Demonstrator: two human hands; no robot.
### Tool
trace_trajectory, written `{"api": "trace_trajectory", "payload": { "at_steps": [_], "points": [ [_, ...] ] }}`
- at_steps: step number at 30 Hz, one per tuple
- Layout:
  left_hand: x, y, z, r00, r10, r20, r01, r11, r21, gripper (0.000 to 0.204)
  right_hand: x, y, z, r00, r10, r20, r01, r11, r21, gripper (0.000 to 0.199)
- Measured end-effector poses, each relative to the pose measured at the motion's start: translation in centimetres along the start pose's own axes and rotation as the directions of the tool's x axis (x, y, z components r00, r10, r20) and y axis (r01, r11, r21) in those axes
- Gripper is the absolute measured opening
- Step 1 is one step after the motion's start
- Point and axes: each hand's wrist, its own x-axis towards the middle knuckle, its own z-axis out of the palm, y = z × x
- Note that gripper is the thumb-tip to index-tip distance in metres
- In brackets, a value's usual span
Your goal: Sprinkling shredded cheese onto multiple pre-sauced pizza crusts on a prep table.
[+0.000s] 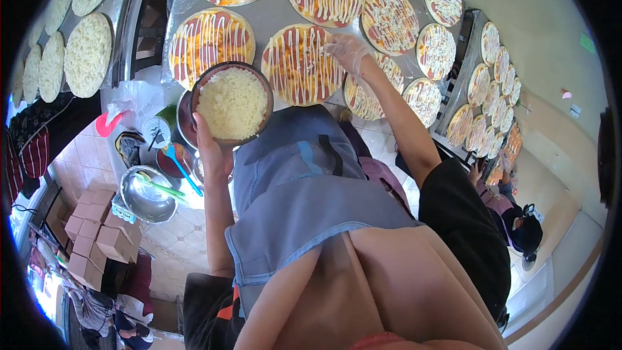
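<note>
My left hand [210,149] grips a dark round bowl [267,85] heaped with grated white cheese [233,102]. The bowl is held just in front of the table edge, overlapping a pizza [208,35] in the view. Over the right edge of another pizza [295,68] hovers my right hand [351,55], in a clear plastic glove, its fingers drawn together. Whatever they hold is hidden. That pizza has sausage slices, orange shreds and white sauce stripes, with a few pale crumbs near my fingertips. Pizzas to the right, such as this one [391,23], are covered with white shreds.
Plain pizza bases [89,55] lie on a table at left. Below it stand a metal bowl [149,204], a lidded container [156,131] and a blue spatula [184,168]. Cardboard boxes [87,236] are stacked lower left. At right are more pizzas [478,84] and another person [512,220].
</note>
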Motion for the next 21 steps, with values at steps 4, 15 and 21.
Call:
{"api": "trace_trajectory", "payload": {
  "at_steps": [4,15,21],
  "points": [
    [-0.4,-0.7,-1.2,1.000,0.008,-0.005,-0.008,1.000,-0.009,0.062,-2.1,0.2,1.0,0.989,-0.141,-0.042,0.144,0.985,0.091,0.027],
    [-1.8,-2.7,-3.5,0.999,0.000,-0.034,-0.003,0.997,-0.083,0.059,1.1,-2.9,0.3,0.999,-0.035,0.008,0.035,0.999,0.038,0.024],
    [-3.8,-4.7,-3.6,0.995,0.043,-0.094,-0.049,0.997,-0.061,0.061,2.7,-4.1,2.0,0.851,-0.524,0.032,0.474,0.740,-0.477,0.025]
  ]
}}
